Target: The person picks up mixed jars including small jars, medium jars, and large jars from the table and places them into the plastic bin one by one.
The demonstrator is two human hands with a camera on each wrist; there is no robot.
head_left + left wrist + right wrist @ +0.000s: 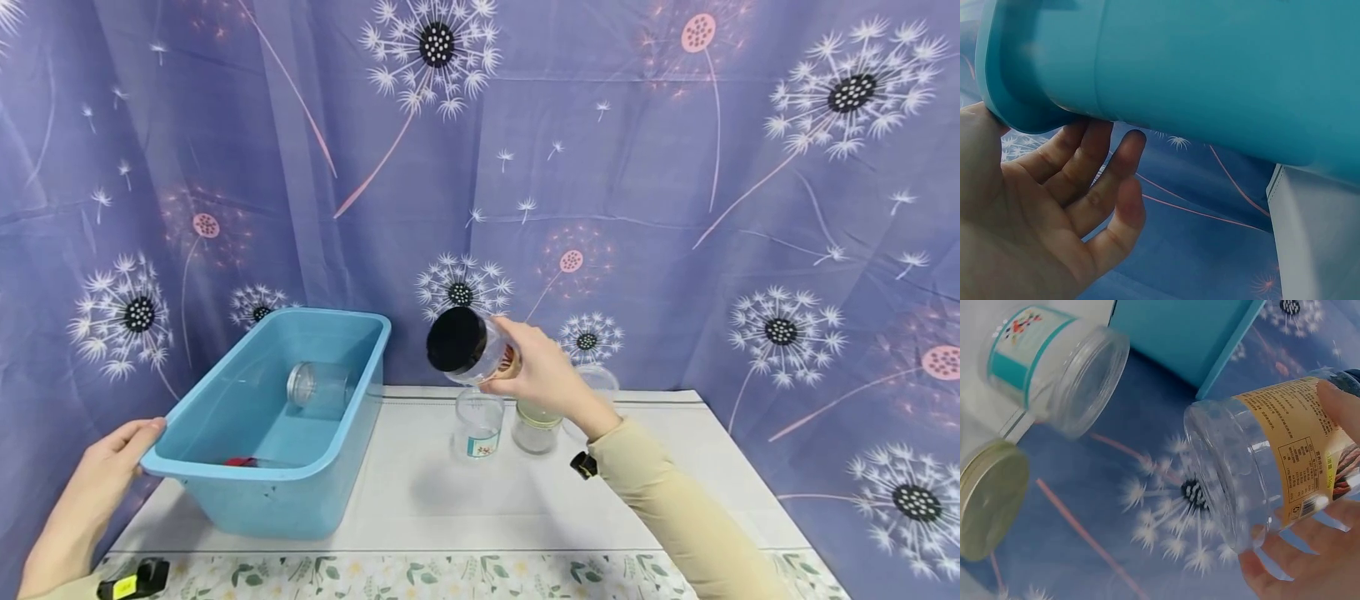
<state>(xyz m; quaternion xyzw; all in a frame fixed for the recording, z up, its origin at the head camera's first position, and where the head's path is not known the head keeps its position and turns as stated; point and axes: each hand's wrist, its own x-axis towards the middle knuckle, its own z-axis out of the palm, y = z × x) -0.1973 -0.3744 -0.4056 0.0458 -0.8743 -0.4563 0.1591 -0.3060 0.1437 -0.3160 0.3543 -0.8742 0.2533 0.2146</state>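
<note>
My left hand [97,479] grips the near left corner of a light blue plastic tub [277,510]. In the left wrist view its thumb is at the rim and its fingers lie under it. My right hand [551,375] holds a clear plastic jar [1254,450] with a black lid [456,339] and a tan printed label [1294,434]. This jar is tilted above the table, lid towards the tub. Inside the tub lie a clear jar [326,390] with a silver lid and a partly hidden thing with a red end [242,461].
Below the held jar, a clear open jar with a teal label [482,433] stands on the white table [420,517]. Beside it is a jar with a gold lid [537,435]. Another clear container [598,379] is partly behind my right wrist. A purple dandelion curtain [615,167] hangs behind.
</note>
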